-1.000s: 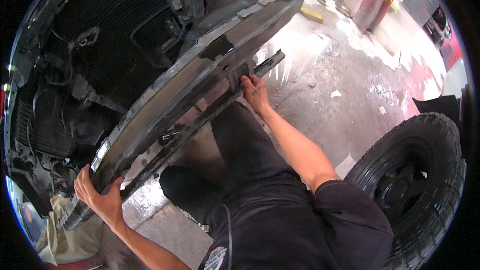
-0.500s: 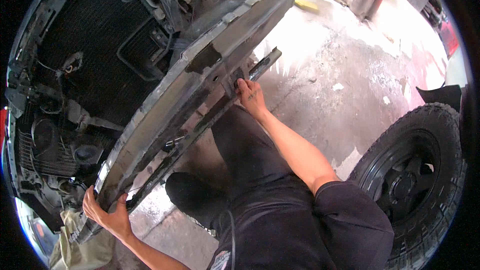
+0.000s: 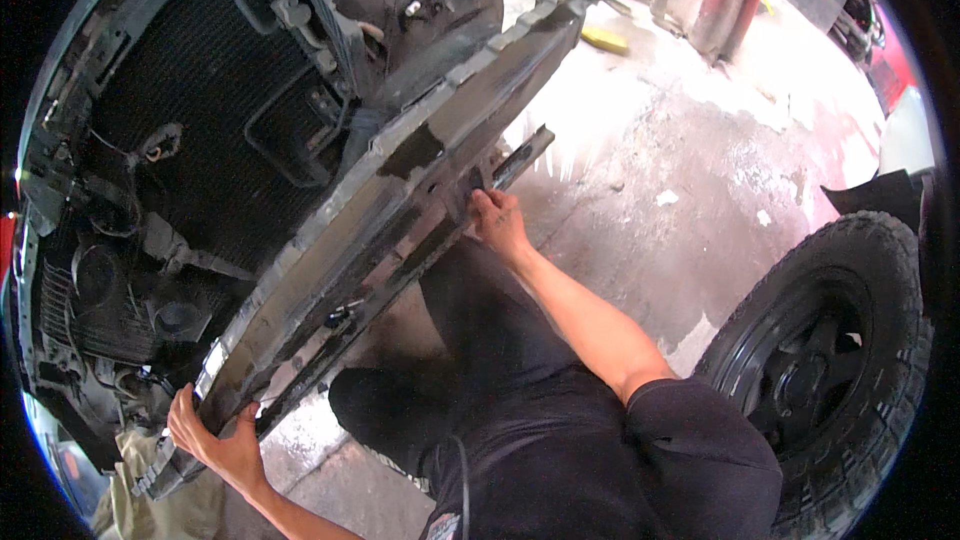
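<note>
one long grey metal beam (image 3: 350,202) slants across the space between the crouching person and the front of a vehicle, its low end toward the person's left and its far end up near the bright floor (image 3: 640,240). one dark patch (image 3: 412,150) marks its face. along its near side runs one narrow black rail (image 3: 525,158); whether the two are a single piece i can't tell from here.

two hands are on the work, both bare. the left hand (image 3: 222,445) is spread fairly wide at the low end, fingers over the outer edge and thumb on the near side, gripping the beam between them. the right hand (image 3: 498,222) is mostly closed, its fingertips bent in against the near edge of the beam, about midway along, just beside the rail; exactly what lies under those fingertips is hidden from me. both dark-clad legs (image 3: 480,285) are folded below.

behind the beam i see one finned radiator (image 3: 200,80). one wheel (image 3: 800,385) with a chunky black tyre stands at the person's right. farther off are one red post (image 3: 735,0) with a yellow tie and one yellow object (image 3: 604,38) on the floor; one khaki cloth (image 3: 165,505) is bunched near the left hand.
</note>
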`<state>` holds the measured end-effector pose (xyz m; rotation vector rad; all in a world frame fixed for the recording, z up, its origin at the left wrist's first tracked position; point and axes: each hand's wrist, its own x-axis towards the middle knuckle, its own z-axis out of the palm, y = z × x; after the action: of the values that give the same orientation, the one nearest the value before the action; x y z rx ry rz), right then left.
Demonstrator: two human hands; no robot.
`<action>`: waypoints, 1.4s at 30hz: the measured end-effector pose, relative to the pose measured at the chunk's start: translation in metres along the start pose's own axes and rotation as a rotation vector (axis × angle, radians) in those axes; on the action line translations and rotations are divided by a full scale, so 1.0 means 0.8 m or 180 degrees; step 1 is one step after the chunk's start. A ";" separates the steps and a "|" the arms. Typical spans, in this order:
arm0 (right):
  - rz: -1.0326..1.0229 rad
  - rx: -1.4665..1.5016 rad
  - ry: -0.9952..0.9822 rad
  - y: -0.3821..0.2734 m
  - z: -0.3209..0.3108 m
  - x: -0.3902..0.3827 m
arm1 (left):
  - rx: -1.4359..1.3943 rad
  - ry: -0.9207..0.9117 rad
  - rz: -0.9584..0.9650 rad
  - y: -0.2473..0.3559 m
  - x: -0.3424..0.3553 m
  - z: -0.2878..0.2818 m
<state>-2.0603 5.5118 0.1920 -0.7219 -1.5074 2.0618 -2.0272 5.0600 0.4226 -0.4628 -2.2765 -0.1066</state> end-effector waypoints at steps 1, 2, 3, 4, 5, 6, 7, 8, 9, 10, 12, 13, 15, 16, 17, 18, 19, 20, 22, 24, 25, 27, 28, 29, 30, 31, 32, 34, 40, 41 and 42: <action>-0.0031 -0.0069 -0.0007 -0.001 -0.004 0.003 | -0.0029 -0.0024 -0.0075 0.003 0.000 0.001; -0.0054 -0.0122 -0.0023 -0.001 -0.006 0.007 | -0.0039 -0.0047 -0.0143 0.005 0.002 0.001; -0.0076 -0.0175 -0.0041 0.000 -0.008 0.010 | -0.0048 -0.0071 -0.0212 0.008 0.003 0.000; -0.0218 -0.0317 -0.0060 -0.002 -0.007 0.007 | -0.0027 -0.0082 -0.0309 0.010 0.002 -0.002; -0.0348 -0.0468 -0.0071 -0.004 -0.008 -0.001 | -0.0011 -0.0086 -0.0294 0.008 0.001 -0.004; -0.0477 -0.0617 -0.0084 -0.007 -0.006 -0.005 | 0.0010 -0.0090 -0.0282 0.006 0.001 -0.007; -0.0605 -0.0712 -0.0034 -0.004 -0.007 -0.006 | 0.0018 -0.0109 -0.0268 0.007 0.001 -0.007; -0.0733 -0.0804 0.0013 0.003 -0.006 -0.002 | -0.0021 -0.0083 -0.0270 0.009 0.002 -0.006; -0.0860 -0.0895 0.0056 0.006 -0.005 0.003 | -0.0055 -0.0056 -0.0274 0.012 0.004 -0.004; -0.0824 -0.0820 0.0093 0.014 -0.005 0.006 | -0.0073 -0.0064 -0.0273 0.014 0.005 -0.005; -0.0756 -0.0670 0.0168 0.026 -0.008 0.014 | -0.0091 -0.0078 -0.0270 0.016 0.008 -0.004; -0.0655 -0.0627 0.0047 0.022 -0.007 0.012 | -0.0076 -0.0091 -0.0291 0.016 0.008 -0.003; -0.0454 -0.0542 -0.0176 0.013 -0.010 0.006 | -0.0028 -0.0110 -0.0249 0.012 0.003 -0.004; -0.0612 -0.0647 -0.0144 0.010 -0.011 0.006 | -0.0009 -0.0092 -0.0175 0.009 0.005 -0.004; -0.0772 -0.0752 -0.0106 0.008 -0.013 0.005 | 0.0007 -0.0074 -0.0098 0.008 0.006 -0.004; -0.0930 -0.0856 -0.0063 0.007 -0.015 0.003 | 0.0032 -0.0112 -0.0149 0.007 0.005 -0.005; -0.0980 -0.1011 0.0027 0.009 -0.014 0.003 | 0.0045 -0.0123 -0.0192 0.006 0.003 -0.007; -0.1043 -0.1175 0.0133 0.013 -0.011 0.003 | 0.0035 -0.0125 -0.0234 0.006 0.003 -0.006; -0.1079 -0.1189 0.0301 -0.001 0.002 -0.011 | 0.0088 -0.0133 -0.0270 0.004 0.001 -0.006; -0.1143 -0.1369 0.0302 0.013 -0.001 0.002 | 0.0090 -0.0169 -0.0343 0.004 0.001 -0.006; -0.1173 -0.1461 0.0303 0.019 -0.002 0.009 | 0.0092 -0.0131 -0.0328 0.004 0.002 -0.006; -0.1083 -0.1231 0.0366 0.031 -0.009 0.020 | 0.0079 -0.0092 -0.0285 0.007 0.002 -0.001; -0.1015 -0.1109 0.0393 0.032 -0.009 0.019 | 0.0070 -0.0082 -0.0248 0.005 0.002 0.000; -0.0725 -0.0930 0.0303 0.032 -0.011 0.020 | 0.0057 -0.0072 -0.0211 0.004 0.002 0.001; -0.0438 -0.0748 0.0215 0.030 -0.013 0.023 | 0.0042 -0.0059 -0.0172 0.003 0.002 0.002; -0.0151 -0.0553 0.0116 0.026 -0.012 0.024 | 0.0060 -0.0035 -0.0152 0.002 0.001 0.003; 0.0083 -0.0396 0.0020 0.008 -0.004 0.014 | 0.0107 -0.0014 -0.0135 -0.001 -0.001 0.000; 0.0520 -0.0095 -0.0134 -0.026 0.001 -0.006 | 0.0130 -0.0011 -0.0126 0.000 0.000 -0.002; -0.1508 -0.1234 0.0405 0.007 -0.008 0.001 | 0.0049 -0.0076 -0.0109 0.004 0.003 -0.002; -0.1482 -0.1406 0.0450 0.008 -0.007 0.002 | 0.0051 -0.0065 -0.0104 0.005 0.004 -0.002; -0.1457 -0.1577 0.0493 0.009 -0.006 0.005 | 0.0053 -0.0053 -0.0100 0.005 0.003 -0.002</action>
<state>-2.0604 5.5159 0.1831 -0.6161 -1.9014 1.2835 -2.0264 5.0640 0.4255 -0.4209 -2.2998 -0.0997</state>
